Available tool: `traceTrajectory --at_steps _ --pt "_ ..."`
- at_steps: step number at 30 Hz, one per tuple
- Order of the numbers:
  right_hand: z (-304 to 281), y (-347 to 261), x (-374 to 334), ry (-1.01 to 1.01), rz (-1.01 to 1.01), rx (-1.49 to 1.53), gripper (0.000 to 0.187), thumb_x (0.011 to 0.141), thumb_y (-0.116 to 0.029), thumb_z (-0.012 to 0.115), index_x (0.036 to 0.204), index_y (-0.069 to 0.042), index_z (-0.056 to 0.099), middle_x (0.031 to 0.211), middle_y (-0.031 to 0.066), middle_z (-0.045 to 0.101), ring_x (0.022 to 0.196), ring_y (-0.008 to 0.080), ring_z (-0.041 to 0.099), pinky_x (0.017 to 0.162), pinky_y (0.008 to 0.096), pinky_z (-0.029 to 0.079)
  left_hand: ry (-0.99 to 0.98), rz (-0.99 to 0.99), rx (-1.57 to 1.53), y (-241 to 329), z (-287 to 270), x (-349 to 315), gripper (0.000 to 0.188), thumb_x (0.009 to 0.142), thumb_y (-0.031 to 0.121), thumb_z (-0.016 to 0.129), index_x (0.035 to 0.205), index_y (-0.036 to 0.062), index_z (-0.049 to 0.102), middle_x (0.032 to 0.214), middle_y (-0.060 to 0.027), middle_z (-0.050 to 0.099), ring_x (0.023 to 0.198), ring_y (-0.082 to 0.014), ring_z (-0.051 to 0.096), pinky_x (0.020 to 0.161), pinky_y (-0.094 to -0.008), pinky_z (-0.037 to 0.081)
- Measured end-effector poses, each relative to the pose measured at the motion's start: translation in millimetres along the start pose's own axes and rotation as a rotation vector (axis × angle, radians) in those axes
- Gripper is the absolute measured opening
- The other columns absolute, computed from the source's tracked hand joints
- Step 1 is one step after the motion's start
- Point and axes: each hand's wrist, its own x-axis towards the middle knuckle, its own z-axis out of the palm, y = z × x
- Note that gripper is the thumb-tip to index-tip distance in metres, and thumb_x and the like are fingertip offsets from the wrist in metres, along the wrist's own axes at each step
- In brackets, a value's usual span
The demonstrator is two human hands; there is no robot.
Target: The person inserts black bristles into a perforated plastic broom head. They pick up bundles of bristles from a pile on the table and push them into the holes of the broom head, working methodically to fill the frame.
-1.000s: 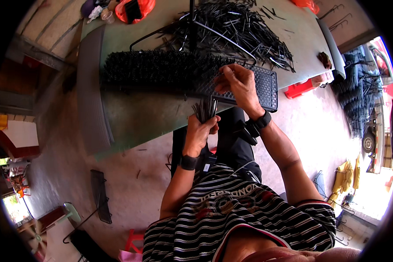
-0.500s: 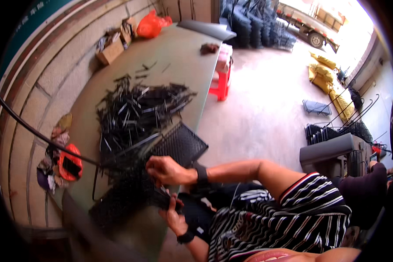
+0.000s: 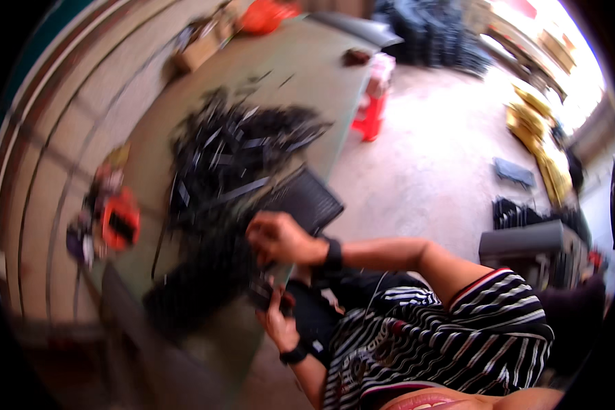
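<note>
My left hand is closed around a dark, narrow piece at the table's near edge; blur hides its exact kind. Just above it is my right hand, its fingers curled together. What they pinch, if anything, is too smeared to make out. Beyond the right hand a black mesh panel rests at the table edge. A dark mass of black mesh pieces lies to the left of both hands. Farther up the table spreads a loose heap of black strips.
The greenish table runs along a block wall. An orange bag with a dark item sits by the wall, cardboard boxes farther back. Right of the table stand a red stool, yellow sacks and a grey machine-like box.
My view has shifted, so the table and heap appear farther right and higher. The long curved dark rod at the left no longer shows clearly. Both hands stay close together near the table edge.
</note>
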Motion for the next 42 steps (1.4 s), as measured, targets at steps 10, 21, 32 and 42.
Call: traceTrajectory --at_steps 10,21,32,42 --pt "11.8 9.7 0.7 -0.013 -0.150 -0.363 0.008 0.091 -0.004 0.052 0.097 0.001 0.053 0.074 0.0084 0.063 0.063 0.0136 0.066 0.053 0.0234 0.051 0.062 -0.020 -0.151 -1.9 -5.4 -15.1 0.023 0.081 0.003 0.065 0.103 0.0007 0.062 0.085 -0.0087 0.066 0.059 -0.0161 0.059 0.049 -0.0283 0.047" --pt "25.0 35.6 13.5 -0.100 -0.387 -0.603 0.009 0.091 -0.004 0.051 0.099 -0.001 0.054 0.077 0.0112 0.063 0.067 0.0191 0.068 0.056 0.0265 0.052 0.079 -0.015 -0.177 4.4 -0.9 -11.7 0.018 0.081 0.003 0.063 0.100 0.0016 0.063 0.084 -0.0099 0.067 0.059 -0.0165 0.060 0.049 -0.0269 0.047" --pt "30.2 20.7 19.0 -0.315 -0.470 -0.970 0.010 0.079 -0.014 0.065 0.084 -0.006 0.065 0.078 0.0092 0.060 0.071 0.0297 0.060 0.059 0.0383 0.049 0.091 0.031 -0.098 8.6 7.9 -13.9 0.007 0.082 0.003 0.060 0.082 -0.0036 0.063 0.066 -0.0074 0.062 0.054 -0.0135 0.056 0.048 -0.0243 0.042" --pt "16.3 25.5 18.1 -0.612 -0.039 -0.627 0.010 0.077 -0.006 0.067 0.087 -0.003 0.069 0.084 0.0050 0.066 0.072 0.0144 0.061 0.062 0.0273 0.047 -0.075 -0.047 -0.009 -4.2 12.9 -0.5 0.008 0.081 0.005 0.063 0.086 -0.0017 0.063 0.074 -0.0074 0.065 0.057 -0.0129 0.059 0.048 -0.0240 0.044"
